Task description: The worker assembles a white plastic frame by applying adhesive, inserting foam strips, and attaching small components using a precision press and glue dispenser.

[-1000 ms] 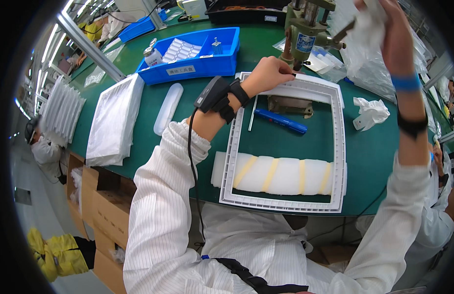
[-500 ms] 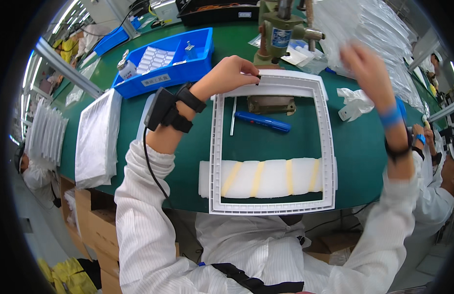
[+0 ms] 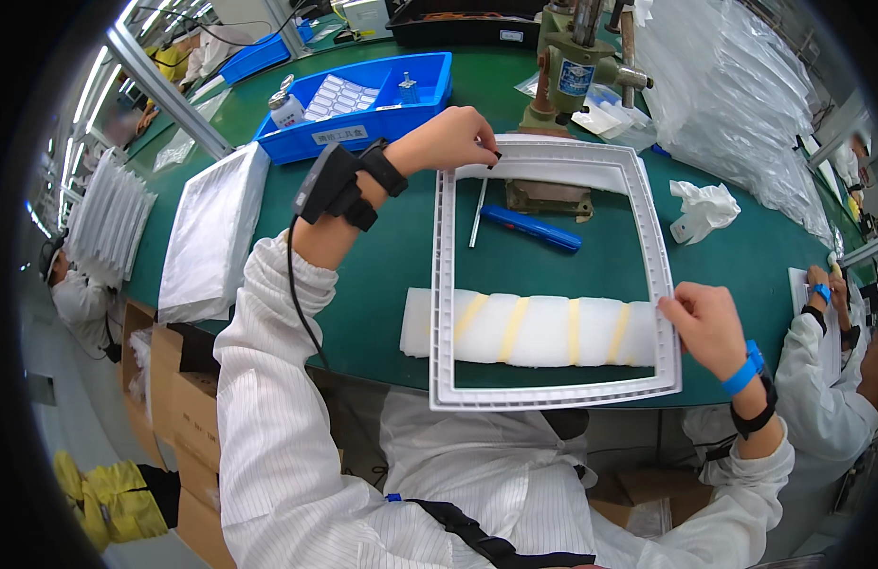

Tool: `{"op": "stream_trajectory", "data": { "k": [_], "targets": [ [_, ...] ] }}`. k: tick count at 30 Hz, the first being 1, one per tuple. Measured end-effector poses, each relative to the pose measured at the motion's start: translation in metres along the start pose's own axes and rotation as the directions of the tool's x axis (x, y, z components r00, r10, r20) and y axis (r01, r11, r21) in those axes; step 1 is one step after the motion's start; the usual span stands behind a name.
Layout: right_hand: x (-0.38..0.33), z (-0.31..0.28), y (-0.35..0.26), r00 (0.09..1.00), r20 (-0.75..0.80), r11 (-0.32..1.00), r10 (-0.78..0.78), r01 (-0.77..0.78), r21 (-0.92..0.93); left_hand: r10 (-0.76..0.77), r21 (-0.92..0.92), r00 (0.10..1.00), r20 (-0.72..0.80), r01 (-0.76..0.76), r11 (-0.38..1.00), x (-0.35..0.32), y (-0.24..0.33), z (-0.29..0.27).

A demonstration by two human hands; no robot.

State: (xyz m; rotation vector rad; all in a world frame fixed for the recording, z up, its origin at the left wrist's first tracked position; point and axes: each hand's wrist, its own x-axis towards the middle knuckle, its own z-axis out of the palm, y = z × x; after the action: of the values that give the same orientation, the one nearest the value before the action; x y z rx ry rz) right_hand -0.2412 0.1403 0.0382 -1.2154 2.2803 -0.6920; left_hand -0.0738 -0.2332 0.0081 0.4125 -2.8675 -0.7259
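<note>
A white rectangular plastic frame lies over a foam-wrapped bar with yellow tape bands, near the front of the bench. Above the frame's far left corner, my left hand is closed in a pinch on a small black piece, too small to identify. My right hand is closed on the frame's right side, near its front corner. Inside the frame's opening are a blue pen-shaped tool, a thin white rod and an olive metal block.
Behind the frame stands a green hand press. A blue divided tray holds bottles and white labels. White wrapped panels lie at left, crumpled white paper at right. Plastic-wrapped stacks fill the far right; a co-worker sits beyond.
My right hand has come down from the far right side onto the frame's right edge. The left hand keeps its pinch at the far left corner. The whole view has shifted slightly.
</note>
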Motion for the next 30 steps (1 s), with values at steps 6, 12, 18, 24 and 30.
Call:
{"op": "stream_trajectory", "data": {
  "k": [6,12,18,24,30],
  "targets": [
    [0.041,-0.032,0.001,0.957,0.087,0.925,-0.276,0.290,-0.245,-0.206,-0.096,0.973,0.106,0.217,0.972,-0.072,0.025,-0.030],
    [0.116,-0.042,-0.010,0.816,0.252,0.682,-0.521,0.575,-0.452,-0.325,-0.570,0.926,0.191,0.374,0.731,-0.157,0.031,-0.027],
    [0.186,-0.015,-0.030,0.747,0.260,0.537,-0.612,0.633,-0.558,-0.430,-0.764,0.861,0.270,0.464,0.448,-0.201,0.065,-0.015],
    [0.227,-0.008,-0.035,0.703,0.310,0.406,-0.640,0.652,-0.640,-0.447,-0.761,0.812,0.375,0.545,0.352,-0.197,0.078,0.001],
    [0.232,-0.001,-0.032,0.723,0.364,0.380,-0.588,0.644,-0.664,-0.430,-0.731,0.816,0.387,0.556,0.395,-0.190,0.076,0.001]
  ]
}}
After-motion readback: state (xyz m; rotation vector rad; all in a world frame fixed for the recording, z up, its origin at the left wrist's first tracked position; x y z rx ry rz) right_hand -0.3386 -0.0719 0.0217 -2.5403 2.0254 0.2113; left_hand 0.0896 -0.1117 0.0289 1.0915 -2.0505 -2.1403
